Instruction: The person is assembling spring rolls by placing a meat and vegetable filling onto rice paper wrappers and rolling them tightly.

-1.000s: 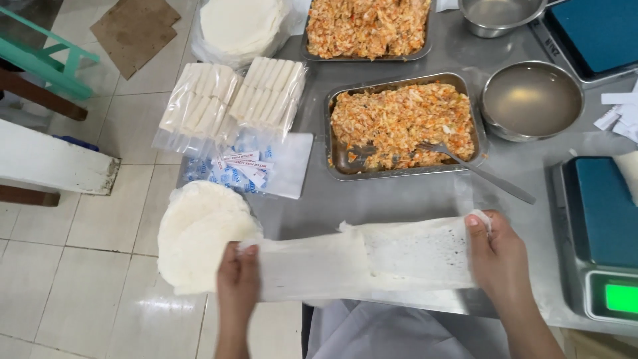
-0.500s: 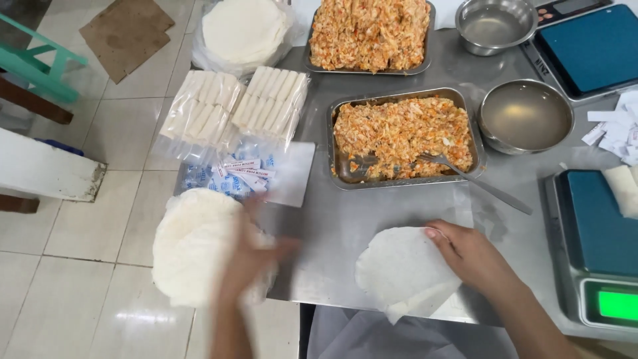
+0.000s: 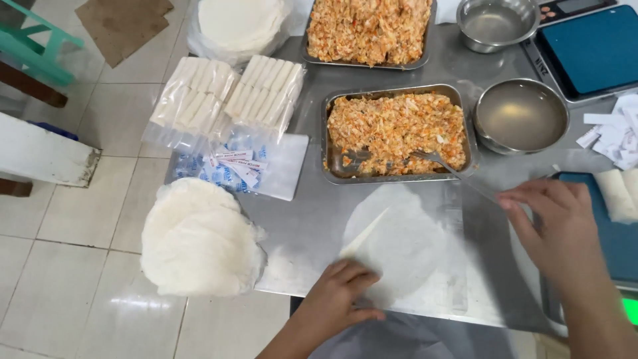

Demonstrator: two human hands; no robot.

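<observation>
Your left hand [image 3: 342, 292] lies flat, fingers together, pressing the near-left edge of the thin round wrapper [image 3: 405, 249]; nothing is pinched, the palm only rests on it. Your right hand [image 3: 555, 229] hovers open above the table's right side, fingers loosely spread, gripping nothing, close to the handle of the fork [image 3: 438, 163].

Wrapper: spread flat on the steel table [image 3: 306, 233], near the front edge, directly in front of the near tray. Roughly circular, so no clear long axis; one flap at its left side is folded over, the crease running diagonally from near-left to far-right.

Edges and room: the wrapper's near rim sits close to the table's front edge. Bare steel lies to its left, up to the stack of round white wrappers [image 3: 199, 242], which overhangs the table's left-front corner. To the right, a blue scale platform [image 3: 621, 246] bounds the space.

Beyond: near tray of orange shredded filling [image 3: 399, 129], fork tines resting in it; a second tray of filling [image 3: 369, 30] behind. Round steel bowl [image 3: 522, 116] right of the near tray, a smaller steel bowl [image 3: 498, 23] farther back.

Packages: two clear bags of pale rolls [image 3: 229, 96], side by side, far-left; just in front of them a flat clear pack with blue and red print [image 3: 232, 169]. White paper slips [image 3: 615, 133] at the right edge.
</observation>
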